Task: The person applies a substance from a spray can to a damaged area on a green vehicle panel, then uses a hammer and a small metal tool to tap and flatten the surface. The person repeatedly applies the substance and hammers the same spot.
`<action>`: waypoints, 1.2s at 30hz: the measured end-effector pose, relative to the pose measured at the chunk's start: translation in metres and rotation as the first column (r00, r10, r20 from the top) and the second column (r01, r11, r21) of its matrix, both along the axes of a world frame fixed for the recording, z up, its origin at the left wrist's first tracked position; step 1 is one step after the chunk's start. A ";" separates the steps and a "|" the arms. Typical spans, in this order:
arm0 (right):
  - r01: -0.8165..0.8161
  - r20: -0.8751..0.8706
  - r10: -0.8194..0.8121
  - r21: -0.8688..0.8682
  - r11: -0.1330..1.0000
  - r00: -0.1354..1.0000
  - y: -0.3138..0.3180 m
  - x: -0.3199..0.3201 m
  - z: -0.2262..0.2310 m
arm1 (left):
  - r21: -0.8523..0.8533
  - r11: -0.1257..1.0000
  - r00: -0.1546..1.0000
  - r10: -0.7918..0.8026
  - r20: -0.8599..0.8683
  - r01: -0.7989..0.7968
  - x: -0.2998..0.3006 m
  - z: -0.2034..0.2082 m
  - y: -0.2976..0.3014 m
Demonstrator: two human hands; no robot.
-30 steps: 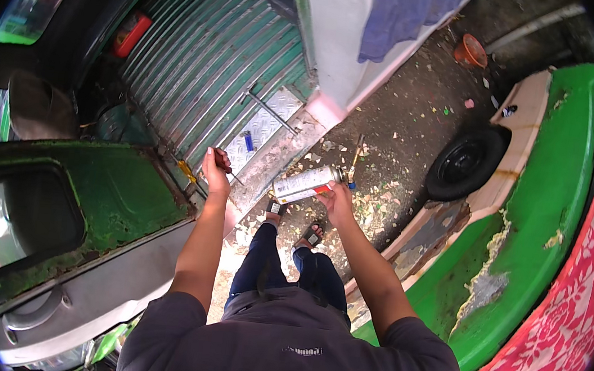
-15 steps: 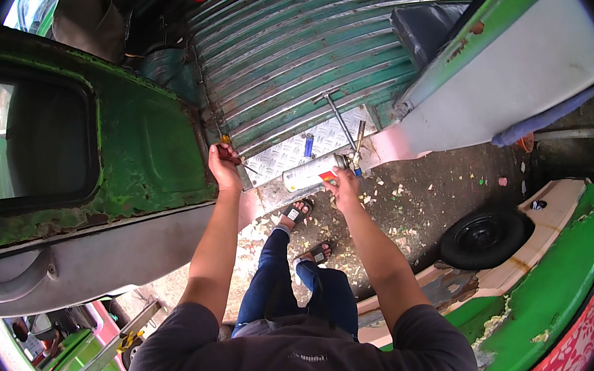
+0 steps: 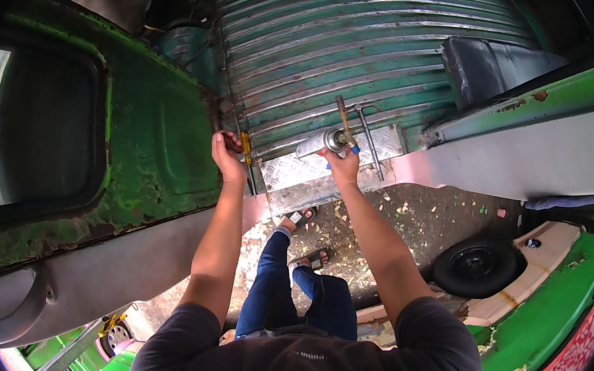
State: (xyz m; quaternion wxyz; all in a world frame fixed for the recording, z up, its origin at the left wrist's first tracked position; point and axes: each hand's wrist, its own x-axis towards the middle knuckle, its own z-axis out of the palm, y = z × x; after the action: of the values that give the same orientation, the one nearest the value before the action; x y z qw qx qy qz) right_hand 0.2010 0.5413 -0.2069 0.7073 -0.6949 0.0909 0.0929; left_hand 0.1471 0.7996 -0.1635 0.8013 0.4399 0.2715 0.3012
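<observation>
Nearest the camera are the person's dark grey T-shirt (image 3: 307, 364) and blue jeans (image 3: 278, 292), with sandalled feet (image 3: 306, 237) on a littered, dirt-strewn ground (image 3: 416, 220). Both bare forearms reach up and away from the body.

The left hand (image 3: 226, 155) is curled shut around a small tool with a yellow handle (image 3: 245, 147), held right at the edge where the worn green vehicle body panel (image 3: 150, 134) meets the ribbed metal floor. What the tool's far end touches is hidden by the fingers.

The right hand (image 3: 342, 165) is closed around the lower end of a silver gas canister torch (image 3: 319, 143), which lies tilted with its body pointing left and a thin brass-coloured nozzle (image 3: 344, 118) sticking up and away from the hand. A bit of blue and red shows at the grip. The torch sits just above the strip of diamond-patterned metal plate (image 3: 291, 170) and close to a bent metal rod (image 3: 370, 139) fixed on it. The two hands are near each other but apart.

Beyond them stretches the green-painted corrugated metal floor (image 3: 341, 45) of the vehicle, scuffed to bare metal along the ridges. A dark padded seat (image 3: 491, 61) rests at its right end, and a window opening (image 3: 35, 129) is set in the panel on the left.

To the right, on the ground, lies a black wheel (image 3: 480, 266) beside a green and cream body part (image 3: 553, 299).
</observation>
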 end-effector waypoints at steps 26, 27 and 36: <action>-0.050 0.199 0.233 -0.649 0.759 0.952 0.024 -0.031 0.028 | 0.083 0.996 0.999 -0.014 -0.048 0.018 -0.013 -0.018 -0.003; -0.052 0.205 0.244 -0.654 0.754 0.948 0.023 -0.031 0.027 | 0.094 0.995 0.999 -0.012 -0.053 0.017 -0.014 -0.017 -0.003; -0.197 0.098 0.334 -0.641 0.742 0.937 0.014 -0.018 0.023 | 0.123 0.992 0.997 -0.029 -0.068 0.037 -0.012 -0.016 -0.003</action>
State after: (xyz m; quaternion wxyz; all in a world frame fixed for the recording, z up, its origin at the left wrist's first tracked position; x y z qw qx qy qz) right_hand 0.1830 0.5551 -0.1842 0.4233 -0.9001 -0.0580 0.0853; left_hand 0.1350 0.7965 -0.1795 0.7678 0.5030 0.2711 0.2897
